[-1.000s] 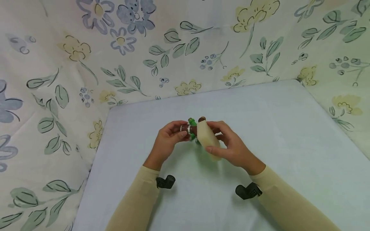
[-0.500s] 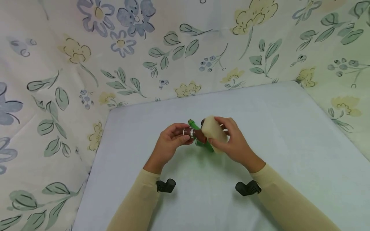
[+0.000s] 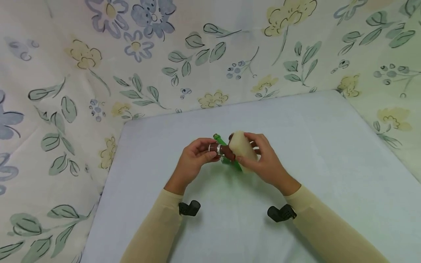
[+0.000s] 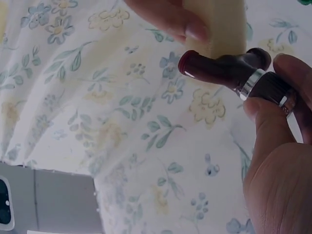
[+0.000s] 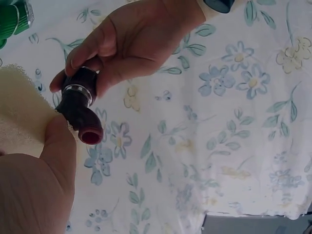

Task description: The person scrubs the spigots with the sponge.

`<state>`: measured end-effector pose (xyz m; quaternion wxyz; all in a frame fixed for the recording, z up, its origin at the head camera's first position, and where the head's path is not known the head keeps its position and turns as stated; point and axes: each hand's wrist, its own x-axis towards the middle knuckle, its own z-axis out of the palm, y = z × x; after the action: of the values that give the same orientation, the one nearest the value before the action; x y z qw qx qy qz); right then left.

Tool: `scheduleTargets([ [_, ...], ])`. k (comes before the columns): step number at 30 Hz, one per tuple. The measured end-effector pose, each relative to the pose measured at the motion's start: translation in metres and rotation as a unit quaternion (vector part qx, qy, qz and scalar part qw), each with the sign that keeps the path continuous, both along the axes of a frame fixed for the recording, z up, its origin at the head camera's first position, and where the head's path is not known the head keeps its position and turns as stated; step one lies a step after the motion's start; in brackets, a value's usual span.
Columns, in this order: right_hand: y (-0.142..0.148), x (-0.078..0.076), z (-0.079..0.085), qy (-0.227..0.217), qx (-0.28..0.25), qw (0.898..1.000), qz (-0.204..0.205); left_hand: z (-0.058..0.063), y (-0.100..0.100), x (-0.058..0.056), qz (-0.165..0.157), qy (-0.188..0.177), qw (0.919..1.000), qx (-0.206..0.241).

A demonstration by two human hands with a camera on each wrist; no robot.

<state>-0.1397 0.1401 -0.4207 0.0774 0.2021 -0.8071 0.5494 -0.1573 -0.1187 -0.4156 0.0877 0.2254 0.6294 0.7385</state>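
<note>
My left hand [image 3: 192, 160] grips a dark red tap-like fitting [image 3: 226, 152] by its ribbed end, thumb beside the silver ring. In the right wrist view an open, red-rimmed mouth [image 5: 90, 135] of the fitting shows. My right hand [image 3: 268, 164] holds a thick cream sponge [image 3: 244, 148] against the fitting's side, fingers behind it and thumb on the near face. The sponge hides part of the fitting in the head view. Behind and below both lies a green fitting [image 3: 219, 138] of similar kind, partly covered.
A white-covered table [image 3: 315, 153] spreads around the hands. Floral cloth [image 3: 184, 73] hangs along its back and sides. A black wrist camera [image 3: 189, 208] sits on the left sleeve and another black camera [image 3: 281, 213] on the right.
The sponge and right hand have shifted right, and the sponge has turned, uncovering more of the dark red fitting. The left hand has edged right with it. Little moved in the last half second.
</note>
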Motion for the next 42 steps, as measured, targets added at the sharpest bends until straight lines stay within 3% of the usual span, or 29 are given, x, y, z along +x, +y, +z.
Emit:
scheduleTargets([
  [6,-0.004,0.012,0.019,-0.015,-0.018,0.999,0.036,-0.004,0.001,-0.002,-0.001,-0.001,1.0,0.002],
  [11,-0.006,0.024,0.043,-0.034,-0.059,0.993,0.099,-0.004,0.002,-0.003,0.02,-0.001,0.9998,0.001],
  [14,-0.007,0.027,0.048,-0.024,-0.067,0.99,0.123,-0.005,0.003,-0.004,0.031,-0.004,0.9995,0.003],
  [18,-0.006,0.027,0.048,-0.013,-0.067,0.99,0.123,-0.005,0.003,-0.005,0.033,-0.007,0.9994,0.005],
  [24,-0.004,0.024,0.048,-0.009,-0.053,0.993,0.108,-0.004,0.004,-0.005,0.032,-0.003,0.9995,0.005],
  [31,0.0,0.021,0.044,-0.017,-0.031,0.998,0.06,-0.003,0.007,-0.002,0.016,-0.008,0.9998,0.002],
  [38,0.006,0.003,0.012,0.032,0.003,0.999,-0.001,-0.002,0.009,0.001,0.0,-0.008,0.9999,0.008],
  [42,0.01,-0.002,0.003,0.052,0.036,0.997,-0.048,-0.001,0.008,0.002,-0.004,-0.008,0.9999,0.008],
])
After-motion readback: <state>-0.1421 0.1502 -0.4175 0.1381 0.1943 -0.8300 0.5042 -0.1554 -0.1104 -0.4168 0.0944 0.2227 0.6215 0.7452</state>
